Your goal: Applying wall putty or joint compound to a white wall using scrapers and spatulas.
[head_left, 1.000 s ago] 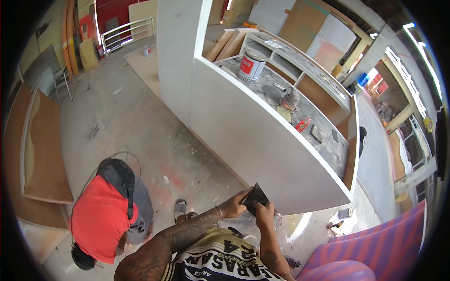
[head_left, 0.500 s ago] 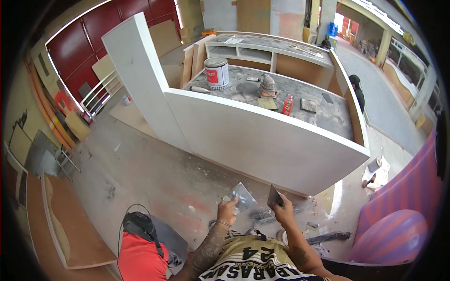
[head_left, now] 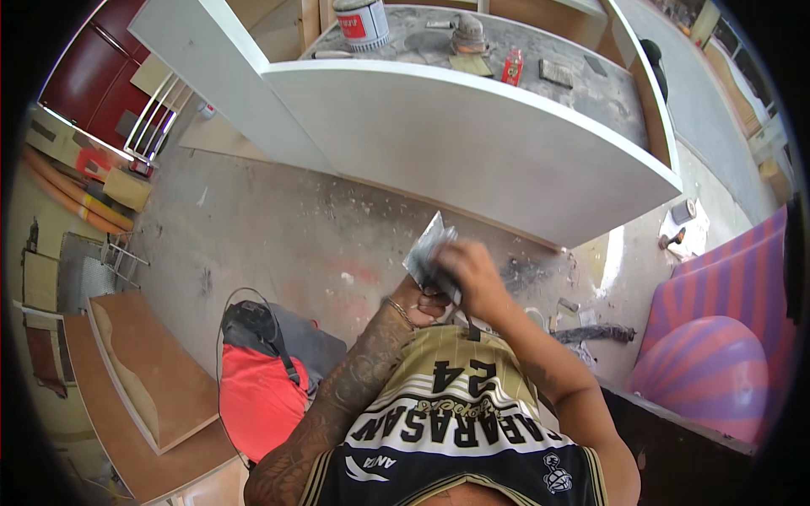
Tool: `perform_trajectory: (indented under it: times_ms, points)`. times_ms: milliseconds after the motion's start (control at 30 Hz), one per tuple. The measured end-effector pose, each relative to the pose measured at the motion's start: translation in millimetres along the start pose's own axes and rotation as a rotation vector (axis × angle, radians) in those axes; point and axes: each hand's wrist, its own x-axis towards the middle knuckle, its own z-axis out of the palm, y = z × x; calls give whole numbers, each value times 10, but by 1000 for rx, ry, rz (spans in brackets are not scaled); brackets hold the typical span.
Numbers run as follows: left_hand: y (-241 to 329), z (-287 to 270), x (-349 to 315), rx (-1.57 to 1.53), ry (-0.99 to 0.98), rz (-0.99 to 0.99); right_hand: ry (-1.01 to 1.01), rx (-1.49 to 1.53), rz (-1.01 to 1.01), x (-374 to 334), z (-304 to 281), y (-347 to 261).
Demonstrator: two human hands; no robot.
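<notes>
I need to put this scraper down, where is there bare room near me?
The floor between the white cabinet and the red bag is bare. The cabinet top is crowded around the paint can and sander; debris litters the floor beside your right hand.

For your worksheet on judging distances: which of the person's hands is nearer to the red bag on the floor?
Left. The left hand is on the side of the red bag, up and to its right; the right hand lies farther right, over the metal scraper blade.

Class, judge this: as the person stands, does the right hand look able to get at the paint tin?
Probably not: the right hand grips a metal scraper, and the paint tin sits beyond the white panel.
</notes>
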Motion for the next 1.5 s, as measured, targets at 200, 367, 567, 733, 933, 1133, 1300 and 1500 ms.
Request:
perform_trajectory:
  times_ms: [200, 367, 567, 733, 933, 1133, 1300, 1500]
  points:
    - [79, -37, -375, -48, -5, 152, 242, 183, 508, -76, 51, 211]
    - [-47, -121, -417, -188, 57, 156, -73, 277, 61, -74, 121, -222]
    - [93, 49, -414, 106, 174, 269, 207, 851, 1002, -194, 311, 448]
    - [241, -196, -542, -228, 79, 438, 303, 1041, 1099, -186, 73, 449]
    - [65, -212, -385, -426, -69, 220, 202, 1230, 1099, -20, -76, 21]
    - [-196, 322, -202, 86, 435, 434, 97, 1374, 1274, -69, 230, -86]
    - [32, 59, -326, 511, 314, 504, 4, 1281, 1278, -113, 207, 61]
    - [38, 159, -533, 660, 295, 511, -179, 1104, 1199, -50, 266, 29]
